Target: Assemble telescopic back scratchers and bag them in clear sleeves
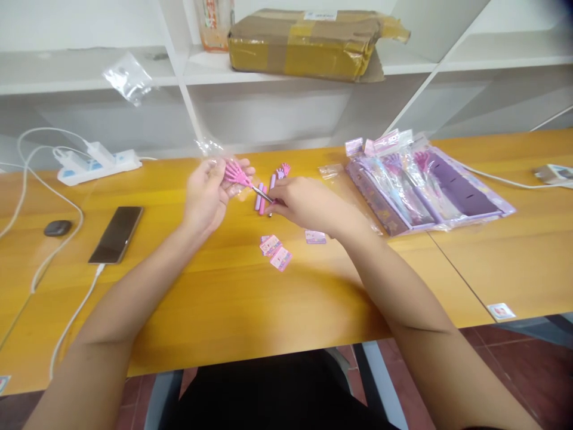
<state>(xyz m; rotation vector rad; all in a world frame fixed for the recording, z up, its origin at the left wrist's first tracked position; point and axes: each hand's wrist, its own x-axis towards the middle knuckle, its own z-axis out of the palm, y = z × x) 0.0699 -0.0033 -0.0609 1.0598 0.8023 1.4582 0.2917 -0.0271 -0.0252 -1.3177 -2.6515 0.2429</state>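
A back scratcher with a pink hand-shaped head [236, 174] and a metal rod lies between my two hands. My left hand [206, 191] holds a clear plastic bag [209, 145] around the pink head; I cannot tell how far the head is inside it. My right hand [302, 203] pinches the metal rod near its lower end. Just behind my fingers lie more scratchers with pink and purple handles [261, 200] and a small pink hand head [285, 169]. Small printed cards [281, 258] are on the table in front, and a purple card [316, 237] lies below my right wrist.
At the right stands a purple display box [470, 194] with several bagged scratchers. A phone [116, 235] on a cable, a black earbud case-like object [58, 227] and a power strip [101, 167] are at the left. A taped carton [304, 45] rests on the shelf.
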